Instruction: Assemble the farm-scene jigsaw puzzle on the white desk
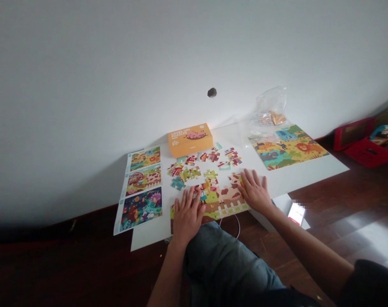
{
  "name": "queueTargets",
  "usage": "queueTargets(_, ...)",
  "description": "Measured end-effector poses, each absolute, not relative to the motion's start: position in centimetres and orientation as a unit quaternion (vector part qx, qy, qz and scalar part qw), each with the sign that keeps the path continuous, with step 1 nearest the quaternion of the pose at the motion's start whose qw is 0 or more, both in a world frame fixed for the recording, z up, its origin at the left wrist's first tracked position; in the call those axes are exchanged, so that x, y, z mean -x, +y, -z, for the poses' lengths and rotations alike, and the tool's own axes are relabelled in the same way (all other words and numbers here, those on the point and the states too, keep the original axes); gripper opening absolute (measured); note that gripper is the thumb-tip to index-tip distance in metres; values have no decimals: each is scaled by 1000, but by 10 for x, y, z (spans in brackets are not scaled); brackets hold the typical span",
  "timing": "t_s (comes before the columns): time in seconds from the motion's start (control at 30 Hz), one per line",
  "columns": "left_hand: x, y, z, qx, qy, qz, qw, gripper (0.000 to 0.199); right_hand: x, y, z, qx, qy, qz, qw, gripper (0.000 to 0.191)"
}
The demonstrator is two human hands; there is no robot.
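A partly joined jigsaw puzzle (227, 197) with a spotted cow and a white fence lies along the front edge of the white table (142, 239). My left hand (188, 215) rests flat on its left part, fingers stretched out and covering some of it. On its right end lies my right hand (255, 191), fingers spread and holding nothing. Behind the joined part are loose puzzle pieces (190, 173) in a cluster, some with red barn parts. One teal piece (178, 183) sits just beyond my left fingertips.
An orange puzzle box (190, 140) stands against the wall. To the left, a picture sheet (142, 187) overhangs the table edge. A finished animal puzzle (289, 146) and a clear plastic bag (270, 108) are at the right. Lower right is a phone (297, 212).
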State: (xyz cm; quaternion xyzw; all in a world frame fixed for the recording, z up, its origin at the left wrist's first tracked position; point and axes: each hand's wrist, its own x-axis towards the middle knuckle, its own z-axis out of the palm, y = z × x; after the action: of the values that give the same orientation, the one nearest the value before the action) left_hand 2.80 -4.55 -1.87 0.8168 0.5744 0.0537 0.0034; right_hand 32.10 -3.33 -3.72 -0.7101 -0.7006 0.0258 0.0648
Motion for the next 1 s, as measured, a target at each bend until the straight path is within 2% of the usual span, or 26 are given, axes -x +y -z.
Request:
queueTargets(0.43,-23,-50,21,-796,599,-81,19,58,-316,-33,33,719,-691,-19,73,61)
queueTargets(0.57,-17,-42,29,-771,616,-154,42,58,-313,-35,29,725,-683,-2,87,57)
queueTargets(0.77,4,3,27,-715,648,-263,15,41,-310,-35,26,730,-677,9,98,54)
queueTargets(1.0,2,57,21,-732,654,-189,9,56,-310,-34,25,730,-676,-2,103,54)
